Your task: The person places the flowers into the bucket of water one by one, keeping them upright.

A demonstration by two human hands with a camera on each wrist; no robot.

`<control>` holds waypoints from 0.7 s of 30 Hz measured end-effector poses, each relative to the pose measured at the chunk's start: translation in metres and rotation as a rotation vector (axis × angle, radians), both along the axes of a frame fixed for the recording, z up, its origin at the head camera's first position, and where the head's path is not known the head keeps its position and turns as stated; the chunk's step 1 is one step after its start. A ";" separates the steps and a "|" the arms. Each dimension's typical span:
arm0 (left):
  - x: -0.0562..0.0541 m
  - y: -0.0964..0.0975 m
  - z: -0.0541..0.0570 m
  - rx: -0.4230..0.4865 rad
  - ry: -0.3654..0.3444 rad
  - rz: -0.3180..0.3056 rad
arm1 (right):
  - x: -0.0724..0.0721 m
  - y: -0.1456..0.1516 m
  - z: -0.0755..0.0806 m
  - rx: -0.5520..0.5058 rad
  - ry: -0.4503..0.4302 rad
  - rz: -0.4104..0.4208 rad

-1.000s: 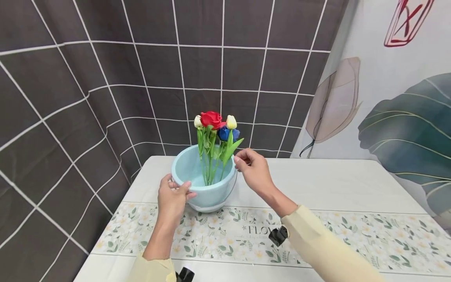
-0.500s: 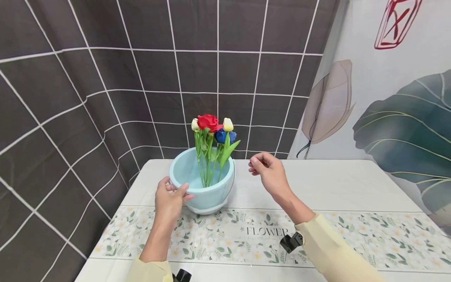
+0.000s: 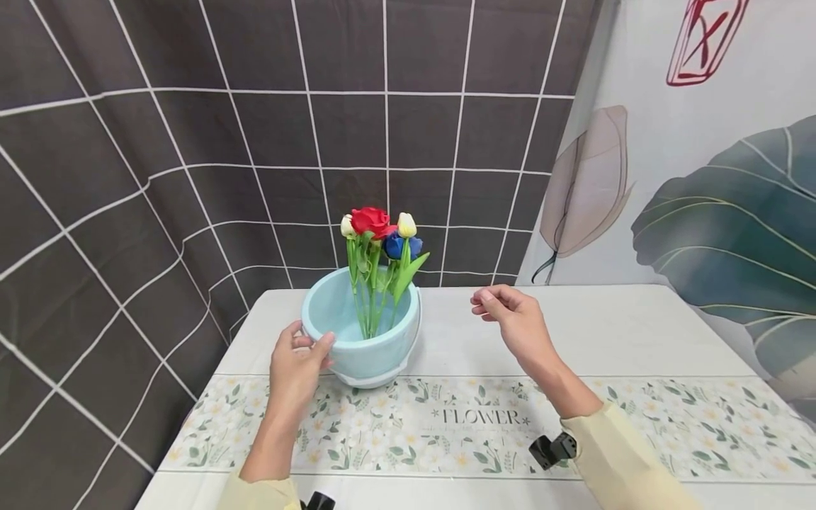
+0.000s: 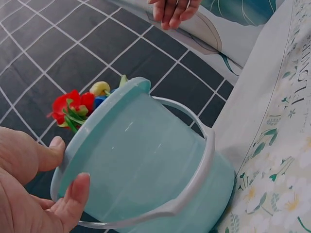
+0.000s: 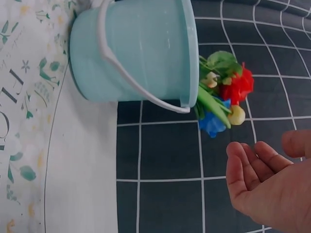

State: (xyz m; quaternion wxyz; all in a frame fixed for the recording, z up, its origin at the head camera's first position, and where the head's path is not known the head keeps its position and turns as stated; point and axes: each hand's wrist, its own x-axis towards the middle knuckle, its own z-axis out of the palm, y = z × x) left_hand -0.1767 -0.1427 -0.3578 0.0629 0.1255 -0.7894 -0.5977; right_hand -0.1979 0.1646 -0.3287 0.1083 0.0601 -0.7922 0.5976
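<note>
A pale blue bucket (image 3: 376,361) stands on the table, its white handle (image 4: 197,174) hanging down the side. Inside stand artificial flowers: a red rose (image 3: 372,221), a blue flower (image 3: 403,246) and pale yellow tulips (image 3: 406,225), with green stems leaning together. At the bucket's near left rim, my left hand (image 3: 296,368) holds on with thumb and fingers, as the left wrist view also shows. To the right of the bucket, my right hand (image 3: 519,322) hovers above the table, apart from everything. In the right wrist view its fingers are loosely bent around nothing.
The white table (image 3: 612,333) has a printed floral band (image 3: 459,453) with the word FLOWER across it. Behind rises a dark cloth (image 3: 421,127) with a white grid. A leaf-printed white cloth (image 3: 676,177) hangs at the right. Black wrist cameras (image 3: 553,451) sit by the sleeves.
My right hand has drawn away from the flowers to the right. The left hand stays at the rim, its fingers slightly pulled back. The head view has shifted a little.
</note>
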 end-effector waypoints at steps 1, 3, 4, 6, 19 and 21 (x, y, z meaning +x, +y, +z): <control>0.000 -0.001 0.000 -0.005 0.003 -0.001 | 0.000 0.001 0.000 0.001 0.001 -0.002; 0.001 -0.002 0.000 -0.020 0.003 -0.001 | 0.002 0.002 0.001 0.004 -0.002 -0.005; 0.001 -0.002 0.000 -0.031 0.003 0.000 | 0.002 0.002 0.001 0.006 -0.002 -0.007; 0.001 -0.002 -0.001 -0.046 0.003 0.002 | 0.002 0.004 0.001 0.006 -0.005 -0.011; 0.008 -0.005 -0.010 -0.175 0.077 0.025 | 0.006 0.016 -0.001 0.039 -0.020 -0.027; 0.011 -0.006 -0.011 -0.208 0.088 0.023 | 0.008 0.019 -0.002 0.063 -0.030 -0.023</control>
